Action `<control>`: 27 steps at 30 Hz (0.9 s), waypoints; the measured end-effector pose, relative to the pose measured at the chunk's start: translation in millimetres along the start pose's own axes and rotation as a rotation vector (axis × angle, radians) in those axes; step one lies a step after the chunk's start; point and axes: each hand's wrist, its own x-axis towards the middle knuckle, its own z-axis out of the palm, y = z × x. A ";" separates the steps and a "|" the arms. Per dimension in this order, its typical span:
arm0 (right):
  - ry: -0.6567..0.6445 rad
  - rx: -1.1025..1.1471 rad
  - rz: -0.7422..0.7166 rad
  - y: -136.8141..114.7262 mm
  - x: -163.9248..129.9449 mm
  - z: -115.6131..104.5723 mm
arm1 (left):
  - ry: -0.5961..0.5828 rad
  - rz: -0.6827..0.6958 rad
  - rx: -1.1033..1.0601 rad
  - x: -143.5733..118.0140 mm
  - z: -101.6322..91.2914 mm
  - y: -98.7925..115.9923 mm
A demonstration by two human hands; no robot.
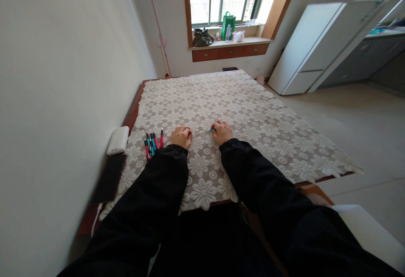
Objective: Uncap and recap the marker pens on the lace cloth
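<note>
On the table [253, 112]: left hand [181, 136] and right hand [222, 132] closed on a thin pen refill [202, 132]; pens [152, 143] alongside; reassembly step, needs fine alignment.

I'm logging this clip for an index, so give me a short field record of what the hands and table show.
surface: table under a white lace floral cloth
left hand: closed on one end of a thin refill
right hand: closed on the teal end of it
pens: red and teal, grouped left of the left hand
power bank: white, at the wall edge
dark flat object: nearer than the power bank; identity unclear
</note>
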 end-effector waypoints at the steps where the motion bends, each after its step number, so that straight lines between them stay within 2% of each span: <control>1: -0.005 -0.003 -0.004 0.3 0.2 0.2 | -0.004 -0.005 0.002 0.0 -0.1 0.0; 6: -0.014 0.005 -0.042 0.7 0.7 3.8 | -0.007 -0.014 -0.001 -0.2 -1.7 0.5; 11: -0.039 0.057 -0.163 -1.6 0.9 5.5 | 0.022 0.023 -0.033 0.2 -0.5 0.4; 17: 0.023 0.038 -0.072 2.3 1.9 3.8 | 0.052 -0.060 -0.014 0.6 0.6 -3.3; 27: -0.021 0.066 -0.124 -0.7 1.1 1.7 | 0.062 -0.049 -0.017 0.6 5.2 -11.0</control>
